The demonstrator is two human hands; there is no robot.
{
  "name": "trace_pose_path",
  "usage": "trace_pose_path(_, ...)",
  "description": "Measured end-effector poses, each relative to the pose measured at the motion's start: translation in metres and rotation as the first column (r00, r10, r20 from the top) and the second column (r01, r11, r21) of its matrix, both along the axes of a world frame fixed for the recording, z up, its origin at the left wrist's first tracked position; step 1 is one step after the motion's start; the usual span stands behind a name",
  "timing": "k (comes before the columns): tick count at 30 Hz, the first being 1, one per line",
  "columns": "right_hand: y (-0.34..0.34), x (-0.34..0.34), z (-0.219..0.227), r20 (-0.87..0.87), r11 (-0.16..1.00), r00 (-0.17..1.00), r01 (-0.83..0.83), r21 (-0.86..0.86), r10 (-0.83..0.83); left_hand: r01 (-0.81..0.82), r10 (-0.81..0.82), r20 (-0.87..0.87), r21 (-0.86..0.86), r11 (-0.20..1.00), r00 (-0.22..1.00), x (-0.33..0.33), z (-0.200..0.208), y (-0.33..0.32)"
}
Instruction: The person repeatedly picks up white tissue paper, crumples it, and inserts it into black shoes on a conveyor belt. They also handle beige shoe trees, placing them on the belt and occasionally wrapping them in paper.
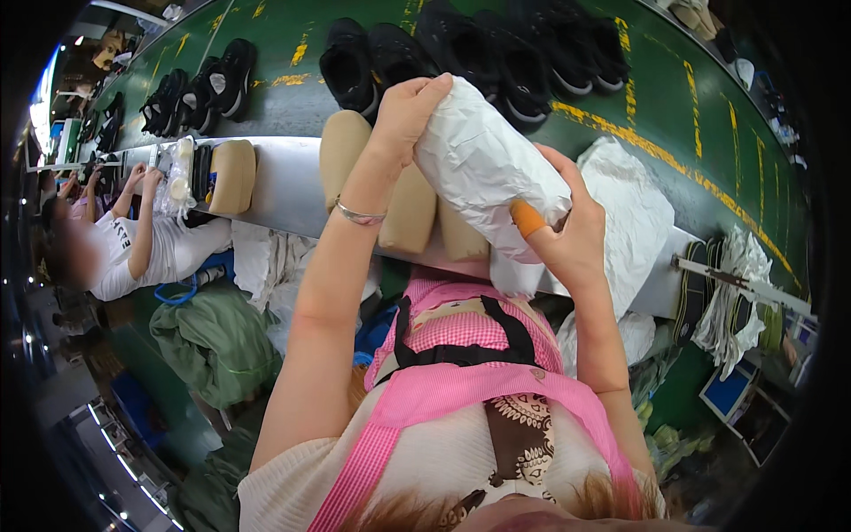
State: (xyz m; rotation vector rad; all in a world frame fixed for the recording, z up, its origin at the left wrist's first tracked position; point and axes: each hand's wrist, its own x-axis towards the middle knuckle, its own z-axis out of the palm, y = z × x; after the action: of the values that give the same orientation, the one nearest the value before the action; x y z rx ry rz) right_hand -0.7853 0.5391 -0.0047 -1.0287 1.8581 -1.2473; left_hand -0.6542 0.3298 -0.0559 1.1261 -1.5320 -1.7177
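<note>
Both my hands grip a rounded bundle wrapped in crumpled white paper (487, 155), held up over the work ledge. My left hand (409, 120) closes on its far left end. Around its near right end my right hand (572, 226) is wrapped, an orange cover on the thumb. What lies inside the paper is hidden. Below the bundle and my left forearm, several tan rounded blocks (412, 213) rest on the grey metal ledge (288, 173). Loose white paper sheets (625, 213) lie to the right of my right hand.
Black shoes (350, 71) stand on the green surface (292, 106) with yellow marks beyond the ledge. Another tan block (233, 177) sits left. A co-worker in a white shirt (164, 248) works at far left. A metal bar (745, 288) juts in at right.
</note>
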Motion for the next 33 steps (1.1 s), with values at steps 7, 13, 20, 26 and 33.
trace_pose_path(7, -0.097, 0.056, 0.015, -0.432, 0.975, 0.877, -0.223, 0.021, 0.21, -0.126, 0.227, -0.184, 0.439, 0.889, 0.956, 0.065, -0.021, -0.087)
trace_pose_path(13, -0.183, 0.098, -0.036, -0.45, 0.985, 0.877, -0.166, 0.051, 0.171, -0.189, 0.167, 0.23, 0.076, 0.979, 0.959, 0.114, -0.062, -0.167)
trace_pose_path(20, -0.246, 0.119, -0.064, -0.371, 0.972, 0.92, -0.035, 0.234, 0.122, 0.346, 0.281, 0.742, -0.567, 0.748, 0.608, 0.123, -0.111, -0.253)
trace_pose_path(26, -0.283, 0.126, -0.064, -0.568, 0.98, 0.815, 0.007, 0.199, 0.11, 0.503, 0.207, 0.802, -0.528, 0.684, 0.561, 0.136, -0.126, -0.275)
trace_pose_path(33, -0.317, 0.137, -0.077, -0.709, 0.995, 0.7, -0.021, 0.098, 0.085, 0.411, 0.191, 0.812, -0.464, 0.785, 0.552, 0.134, -0.121, -0.284)
